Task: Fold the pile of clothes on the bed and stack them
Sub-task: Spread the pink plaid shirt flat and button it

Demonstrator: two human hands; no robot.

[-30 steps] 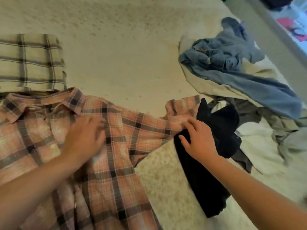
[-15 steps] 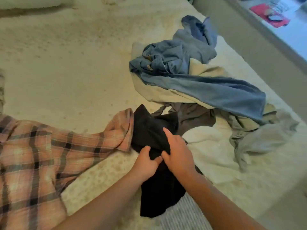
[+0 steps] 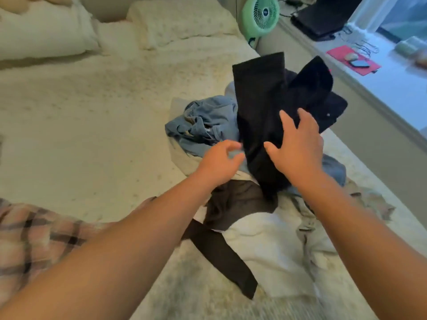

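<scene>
The pile of clothes lies on the right part of the bed, and it holds a crumpled pair of blue jeans, a dark brown garment with a long strip reaching toward the near edge, a white cloth and some grey-beige pieces at the right. Above this pile the right hand lifts a black garment; the thumb and the fingers are spread over the front of the cloth, and the grip behind it I cannot tell for sure. The black garment hangs in front of the jeans and hides part of them. The left hand is just beside its lower edge, the fingers loosely curled and holding nothing, over the blue cloth. At the far left, a pink plaid shirt lies flat on the bed, partly under the left forearm. Two pillows are at the head of the bed. Beyond the bed stands a green fan, and on the window ledge are a black laptop, a pink pad and a phone on it.
</scene>
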